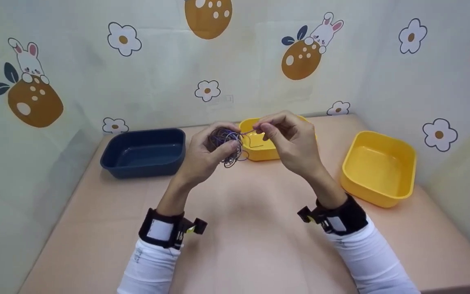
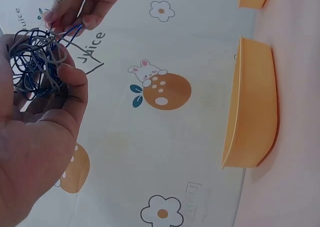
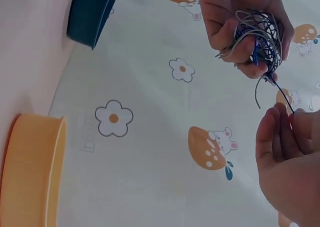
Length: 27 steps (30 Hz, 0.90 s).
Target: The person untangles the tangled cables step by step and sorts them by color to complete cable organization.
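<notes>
My left hand (image 1: 202,153) grips a tangle of thin wires (image 1: 225,143), blue-purple and grey, in a loose ball between thumb and fingers. To its right, my right hand (image 1: 298,145) pinches one blue strand (image 3: 284,95) between thumb and fingertips. That strand runs taut from the ball to the right fingertips in the right wrist view. A bent grey wire end (image 2: 95,67) sticks out from the ball in the left wrist view. Both hands are raised over the table, and the left fingers hide part of the tangle.
Behind the hands stands a yellow bin (image 1: 257,154), partly covered by the right hand. A dark blue bin (image 1: 145,171) is at the back left, another yellow bin (image 1: 375,198) at the right. All stand on a peach-coloured table (image 1: 243,245), with patterned cloth walls (image 1: 157,81) around it.
</notes>
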Each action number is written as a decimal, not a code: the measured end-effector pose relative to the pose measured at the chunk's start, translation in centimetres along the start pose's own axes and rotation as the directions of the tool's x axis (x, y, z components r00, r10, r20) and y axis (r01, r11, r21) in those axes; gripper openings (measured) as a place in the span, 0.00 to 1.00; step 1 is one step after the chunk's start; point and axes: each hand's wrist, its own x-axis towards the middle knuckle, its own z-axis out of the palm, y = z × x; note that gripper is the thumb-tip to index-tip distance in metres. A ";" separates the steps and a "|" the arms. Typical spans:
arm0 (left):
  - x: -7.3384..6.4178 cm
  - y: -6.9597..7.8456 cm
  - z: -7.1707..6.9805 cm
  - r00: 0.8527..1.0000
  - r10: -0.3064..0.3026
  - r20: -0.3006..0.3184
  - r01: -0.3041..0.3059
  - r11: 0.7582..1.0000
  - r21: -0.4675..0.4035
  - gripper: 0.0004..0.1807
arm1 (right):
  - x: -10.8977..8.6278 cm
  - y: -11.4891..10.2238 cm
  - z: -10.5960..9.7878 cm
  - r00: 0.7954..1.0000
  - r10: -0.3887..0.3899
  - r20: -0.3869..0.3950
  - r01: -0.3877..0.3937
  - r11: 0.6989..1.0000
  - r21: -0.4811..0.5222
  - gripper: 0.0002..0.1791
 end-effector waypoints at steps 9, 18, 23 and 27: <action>-0.1 0.4 -1.6 0.999 -0.013 0.044 0.010 0.999 0.053 0.19 | 0.6 0.1 -0.4 0.959 0.277 -0.061 -0.247 0.922 0.299 0.04; -0.1 0.3 -2.7 1.000 0.022 0.019 -0.023 0.998 0.062 0.18 | 1.0 0.6 -1.2 0.920 0.346 -0.187 -0.254 0.886 0.387 0.06; -0.2 0.1 -2.7 1.000 0.005 0.012 -0.005 0.997 0.071 0.18 | 1.3 1.0 -1.4 0.874 0.400 -0.278 -0.239 0.850 0.470 0.05; -0.1 0.0 -2.7 1.000 0.003 0.000 -0.003 0.997 0.073 0.18 | 1.5 1.3 -1.9 0.836 0.428 -0.344 -0.221 0.836 0.503 0.06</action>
